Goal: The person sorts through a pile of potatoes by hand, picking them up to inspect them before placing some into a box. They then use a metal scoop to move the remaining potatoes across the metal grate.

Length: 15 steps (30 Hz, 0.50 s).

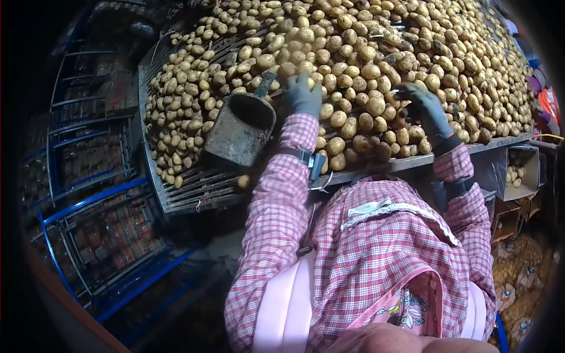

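Many potatoes (374, 71) lie piled over a slatted metal table (203, 187). My left hand (304, 95), in a grey-green glove, rests on the potatoes with its fingers apart, just right of a dirty metal scoop (241, 129). The scoop lies on the slats with its green handle pointing up toward the pile. On the right, my right hand (426, 109), gloved too, is curved over the potatoes near the table's front edge. Its fingers are bent and partly dark, and whether a potato is between them is unclear.
Blue metal racks (94, 200) with filled bags stand left of the table. A box (522, 173) holding some potatoes is below the right edge. Bagged potatoes (521, 276) lie at the lower right. Bright clothing (548, 106) shows at the far right.
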Each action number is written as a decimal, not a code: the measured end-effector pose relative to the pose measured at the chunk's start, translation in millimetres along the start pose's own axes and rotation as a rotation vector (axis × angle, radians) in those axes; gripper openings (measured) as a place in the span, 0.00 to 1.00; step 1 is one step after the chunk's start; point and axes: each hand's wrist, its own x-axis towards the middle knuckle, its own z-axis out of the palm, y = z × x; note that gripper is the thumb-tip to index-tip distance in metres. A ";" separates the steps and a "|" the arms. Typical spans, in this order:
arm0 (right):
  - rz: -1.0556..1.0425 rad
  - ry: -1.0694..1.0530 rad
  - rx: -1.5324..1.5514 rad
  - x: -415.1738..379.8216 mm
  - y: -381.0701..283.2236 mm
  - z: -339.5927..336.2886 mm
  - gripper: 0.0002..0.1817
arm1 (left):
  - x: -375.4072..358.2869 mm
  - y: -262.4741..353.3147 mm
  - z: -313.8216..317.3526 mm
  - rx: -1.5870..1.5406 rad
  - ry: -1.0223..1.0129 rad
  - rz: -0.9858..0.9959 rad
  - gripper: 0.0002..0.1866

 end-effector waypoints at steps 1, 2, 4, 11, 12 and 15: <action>0.064 0.036 0.000 8.2 17.1 10.5 0.26 | 7.7 -1.5 7.4 -0.029 -0.040 -0.030 0.26; 0.136 0.051 0.082 11.8 26.0 23.7 0.26 | 6.2 0.9 13.2 -0.176 -0.026 0.068 0.26; 0.279 0.065 0.223 11.6 39.3 54.5 0.28 | -9.4 20.5 9.6 -0.721 -0.263 0.013 0.27; 0.166 -0.114 0.059 12.9 73.1 73.0 0.14 | -33.9 -26.1 -98.6 -0.302 0.214 0.335 0.29; -0.142 -0.174 -0.251 9.8 80.1 73.7 0.11 | -24.2 -50.1 -119.9 -0.091 0.310 0.226 0.32; -0.193 -0.286 -0.384 22.6 87.5 65.6 0.10 | -4.9 -127.2 -159.6 0.113 0.308 -0.031 0.35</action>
